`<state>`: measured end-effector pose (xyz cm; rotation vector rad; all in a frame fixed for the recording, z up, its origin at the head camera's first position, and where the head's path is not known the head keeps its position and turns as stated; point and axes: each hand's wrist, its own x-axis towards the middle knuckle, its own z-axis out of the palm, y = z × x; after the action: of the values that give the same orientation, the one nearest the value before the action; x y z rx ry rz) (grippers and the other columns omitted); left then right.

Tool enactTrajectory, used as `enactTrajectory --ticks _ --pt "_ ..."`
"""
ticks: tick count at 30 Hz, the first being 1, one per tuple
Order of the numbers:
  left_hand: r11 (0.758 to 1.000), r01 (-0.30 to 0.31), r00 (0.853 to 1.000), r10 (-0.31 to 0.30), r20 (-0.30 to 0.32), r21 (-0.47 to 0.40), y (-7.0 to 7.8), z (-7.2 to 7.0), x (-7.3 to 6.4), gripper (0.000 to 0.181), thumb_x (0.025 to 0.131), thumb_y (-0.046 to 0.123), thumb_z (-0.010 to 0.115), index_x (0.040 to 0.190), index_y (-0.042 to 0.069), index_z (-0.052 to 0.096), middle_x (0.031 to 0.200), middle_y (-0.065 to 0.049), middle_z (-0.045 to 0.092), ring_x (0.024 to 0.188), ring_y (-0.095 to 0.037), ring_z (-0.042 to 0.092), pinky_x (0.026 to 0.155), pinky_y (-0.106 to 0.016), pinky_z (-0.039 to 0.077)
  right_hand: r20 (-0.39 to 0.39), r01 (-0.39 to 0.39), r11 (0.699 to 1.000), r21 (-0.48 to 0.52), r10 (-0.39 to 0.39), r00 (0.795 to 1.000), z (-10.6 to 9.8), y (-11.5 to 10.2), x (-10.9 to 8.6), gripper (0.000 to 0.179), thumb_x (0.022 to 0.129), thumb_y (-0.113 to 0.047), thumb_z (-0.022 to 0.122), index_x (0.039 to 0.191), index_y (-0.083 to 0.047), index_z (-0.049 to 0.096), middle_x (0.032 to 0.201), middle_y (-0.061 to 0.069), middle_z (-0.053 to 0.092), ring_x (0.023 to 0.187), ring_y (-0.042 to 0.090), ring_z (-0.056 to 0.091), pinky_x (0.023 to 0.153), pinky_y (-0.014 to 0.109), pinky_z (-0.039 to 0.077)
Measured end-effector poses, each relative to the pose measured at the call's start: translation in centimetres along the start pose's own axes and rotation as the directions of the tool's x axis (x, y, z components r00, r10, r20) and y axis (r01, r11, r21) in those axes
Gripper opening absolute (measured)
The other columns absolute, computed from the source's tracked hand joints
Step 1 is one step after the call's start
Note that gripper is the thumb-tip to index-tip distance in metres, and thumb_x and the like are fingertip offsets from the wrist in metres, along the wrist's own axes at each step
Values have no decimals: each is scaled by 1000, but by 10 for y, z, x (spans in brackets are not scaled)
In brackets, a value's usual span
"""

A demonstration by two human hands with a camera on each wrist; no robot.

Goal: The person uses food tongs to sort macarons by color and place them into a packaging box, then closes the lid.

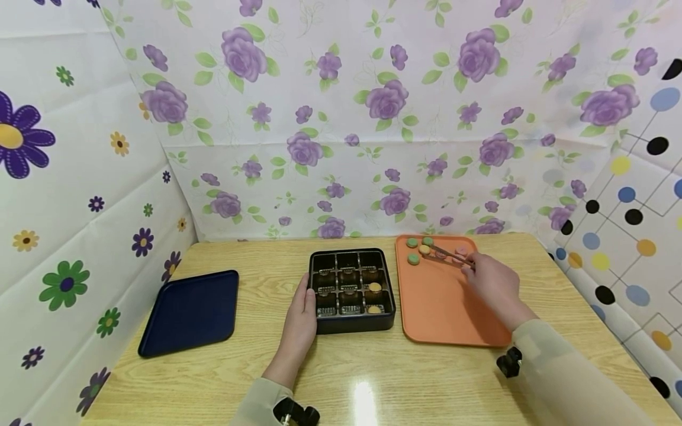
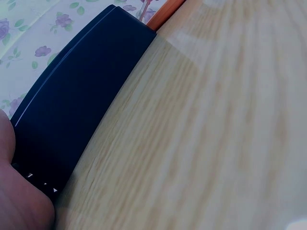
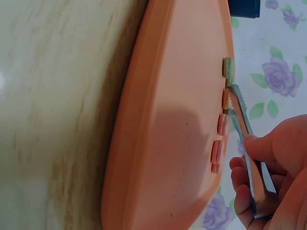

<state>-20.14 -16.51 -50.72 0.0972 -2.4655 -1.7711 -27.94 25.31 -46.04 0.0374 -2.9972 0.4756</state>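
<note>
Around the one black box (image 1: 354,324), which has nine compartments (image 1: 325,260) in three rows of three, there are two trays; one navy tray (image 1: 193,313) on its left; one orange tray (image 1: 434,305) on its right, bearing three green macarons (image 1: 413,259), one yellow macaron (image 1: 424,249) and, partly hidden, what look like three pink macarons (image 3: 223,125). The box itself holds two more yellow macarons; one left hand (image 1: 298,325) is at its left side; one right hand (image 1: 494,283) and one pair of tongs (image 3: 261,197) are to its right.

Glare streaks the table (image 1: 335,370) in the bright head view.
</note>
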Motion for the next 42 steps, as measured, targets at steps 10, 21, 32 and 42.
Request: enactTrajectory --ticks 10,21,32,42 --pt "1000 -6 1000 6 -6 6 0 -1 -1 57 124 33 33 179 21 23 182 -12 23 166 -41 20 132 -66 19 -9 2 1000 -10 -2 1000 4 0 6 29 110 -22 71 129 0 74 106 17 79 70 25 67 55 44 51" --pt "1000 6 1000 -6 -5 0 -1 -1 0 57 124 34 33 179 22 22 182 -10 22 167 -39 20 133 -63 19 -24 13 1000 -15 -13 1000 1 -9 7 28 110 -21 71 130 -1 75 94 12 78 63 22 62 53 41 47" --pt "1000 2 1000 -2 -1 8 -3 -1 0 57 124 34 32 179 23 21 182 -10 22 166 -40 20 132 -65 20 -6 15 1000 11 -15 1000 6 -11 8 22 112 -21 69 123 -3 75 90 7 76 58 21 57 52 40 44" --pt "1000 8 1000 -8 -7 9 -1 -1 -1 57 124 33 33 179 19 22 182 -11 23 166 -41 21 132 -65 19 -24 18 1000 8 -18 1000 10 -9 6 31 112 -21 68 137 -3 73 107 15 80 62 19 61 53 40 47"
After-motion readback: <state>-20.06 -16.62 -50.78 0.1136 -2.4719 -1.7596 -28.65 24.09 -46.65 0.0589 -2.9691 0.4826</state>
